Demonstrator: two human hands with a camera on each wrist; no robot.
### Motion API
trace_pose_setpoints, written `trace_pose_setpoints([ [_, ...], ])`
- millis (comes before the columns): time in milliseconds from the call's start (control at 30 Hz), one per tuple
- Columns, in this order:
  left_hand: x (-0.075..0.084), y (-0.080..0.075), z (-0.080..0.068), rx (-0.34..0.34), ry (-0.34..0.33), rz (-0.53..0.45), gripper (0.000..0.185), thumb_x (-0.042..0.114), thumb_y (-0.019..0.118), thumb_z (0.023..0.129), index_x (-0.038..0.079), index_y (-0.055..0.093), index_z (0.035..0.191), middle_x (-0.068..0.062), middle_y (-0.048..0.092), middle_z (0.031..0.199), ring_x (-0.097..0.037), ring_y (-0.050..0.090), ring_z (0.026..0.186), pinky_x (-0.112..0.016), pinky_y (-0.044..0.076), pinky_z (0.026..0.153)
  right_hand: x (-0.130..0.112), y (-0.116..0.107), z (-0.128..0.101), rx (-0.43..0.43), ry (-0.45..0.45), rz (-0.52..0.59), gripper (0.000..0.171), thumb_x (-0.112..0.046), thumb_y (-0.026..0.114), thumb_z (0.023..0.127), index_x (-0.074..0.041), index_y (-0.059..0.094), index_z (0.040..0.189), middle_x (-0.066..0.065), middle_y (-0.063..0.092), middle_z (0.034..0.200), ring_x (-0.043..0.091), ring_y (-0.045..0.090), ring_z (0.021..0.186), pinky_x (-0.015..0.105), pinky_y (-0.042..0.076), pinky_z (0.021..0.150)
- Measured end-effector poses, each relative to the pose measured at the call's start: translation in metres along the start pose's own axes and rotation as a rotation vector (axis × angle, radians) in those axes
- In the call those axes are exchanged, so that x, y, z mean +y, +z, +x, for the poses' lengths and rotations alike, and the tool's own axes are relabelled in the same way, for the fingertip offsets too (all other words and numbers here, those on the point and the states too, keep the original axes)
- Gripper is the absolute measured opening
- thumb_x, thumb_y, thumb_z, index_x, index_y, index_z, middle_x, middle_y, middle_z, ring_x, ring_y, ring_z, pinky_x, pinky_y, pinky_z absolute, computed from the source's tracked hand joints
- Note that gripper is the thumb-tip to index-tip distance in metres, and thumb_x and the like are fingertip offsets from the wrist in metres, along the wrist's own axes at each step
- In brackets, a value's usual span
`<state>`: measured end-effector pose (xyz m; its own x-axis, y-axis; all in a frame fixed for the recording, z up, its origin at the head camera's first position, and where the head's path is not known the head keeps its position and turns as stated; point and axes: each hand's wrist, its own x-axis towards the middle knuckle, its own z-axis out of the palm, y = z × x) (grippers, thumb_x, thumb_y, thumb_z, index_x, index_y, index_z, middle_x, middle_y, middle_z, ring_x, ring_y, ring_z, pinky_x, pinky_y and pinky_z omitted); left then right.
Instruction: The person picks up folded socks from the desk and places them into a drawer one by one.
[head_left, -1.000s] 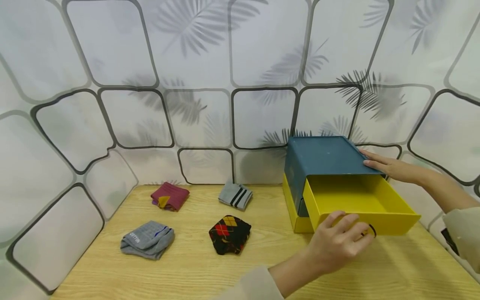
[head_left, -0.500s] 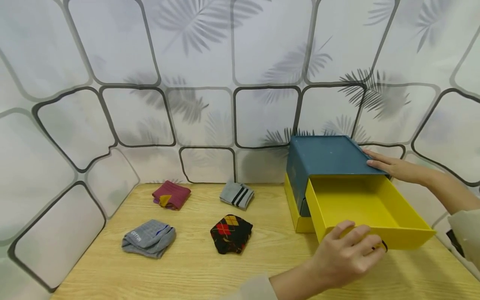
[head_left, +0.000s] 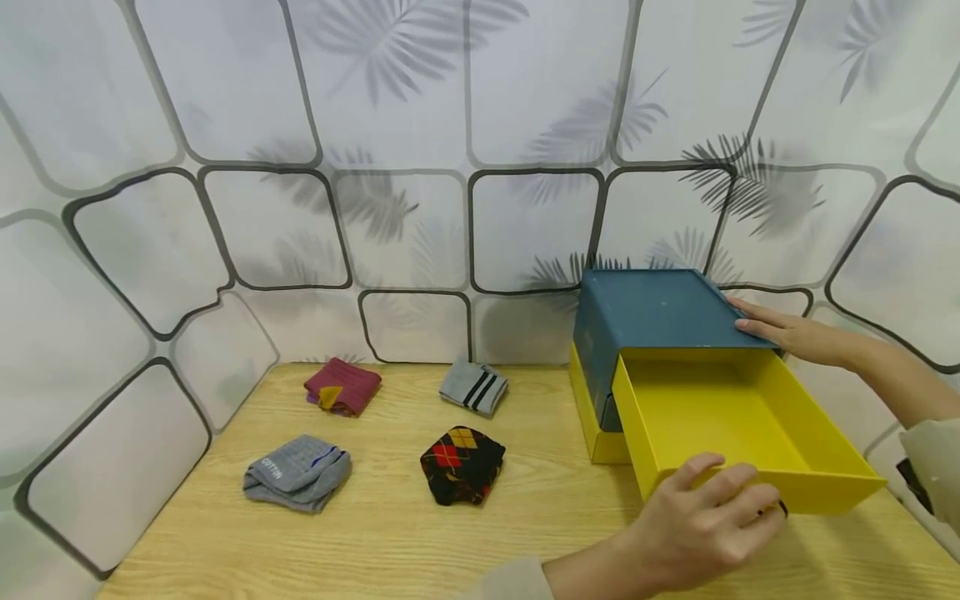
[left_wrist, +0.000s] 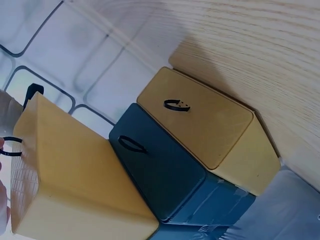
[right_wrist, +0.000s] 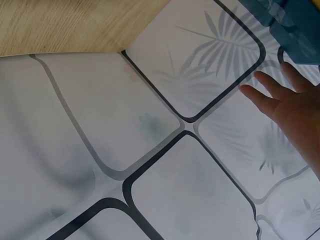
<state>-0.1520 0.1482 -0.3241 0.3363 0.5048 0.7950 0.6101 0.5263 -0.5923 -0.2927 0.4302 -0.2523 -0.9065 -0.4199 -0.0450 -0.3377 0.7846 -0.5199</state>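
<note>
Only one word can be read, "COTTON" on the grey sock [head_left: 297, 482] lying on the table [head_left: 375, 542]. Rightward, the yellow drawer [head_left: 742, 433] juts open from the blue box [head_left: 645, 312]; flat right hand [head_left: 787, 333] fingers press its edge. Curled left hand [head_left: 701, 521] fingers pinch the black loop [head_left: 782, 507], mostly hidden.

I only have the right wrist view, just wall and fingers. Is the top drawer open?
Observer: Yes, the yellow drawer is pulled well out of the blue box.
Operator: What's the left hand doing?
Observer: The left hand grips the drawer's front at its black loop handle.
Operator: Anything inside?
Observer: Nothing visible; four folded socks lie on the table, the argyle one nearest.
</note>
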Motion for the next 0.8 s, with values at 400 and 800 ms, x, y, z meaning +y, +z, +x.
trace_pose_setpoints([
  [400,-0.010,-0.004,0.000,-0.017,-0.041,-0.037,0.021,0.033,0.049,0.090,0.033,0.069,0.083,0.011,0.061,0.093,-0.010,0.052,0.094,-0.029,0.037,0.089,0.004,-0.001,0.001,-0.002,-0.001,0.006,0.059,-0.024,0.032,0.102,-0.001,-0.002,0.145,0.037,-0.001,0.142,0.059,0.005,0.124,0.070,0.011,0.089],
  [800,-0.134,-0.034,-0.096,-0.454,-0.541,-0.198,0.024,0.026,0.062,0.086,0.010,0.067,0.103,-0.003,0.062,0.099,-0.019,0.055,0.090,-0.032,0.044,0.078,0.003,-0.001,0.000,-0.012,0.024,-0.006,0.061,-0.026,0.032,0.102,-0.005,-0.005,0.146,0.036,-0.004,0.143,0.060,0.002,0.123,0.071,0.009,0.088],
])
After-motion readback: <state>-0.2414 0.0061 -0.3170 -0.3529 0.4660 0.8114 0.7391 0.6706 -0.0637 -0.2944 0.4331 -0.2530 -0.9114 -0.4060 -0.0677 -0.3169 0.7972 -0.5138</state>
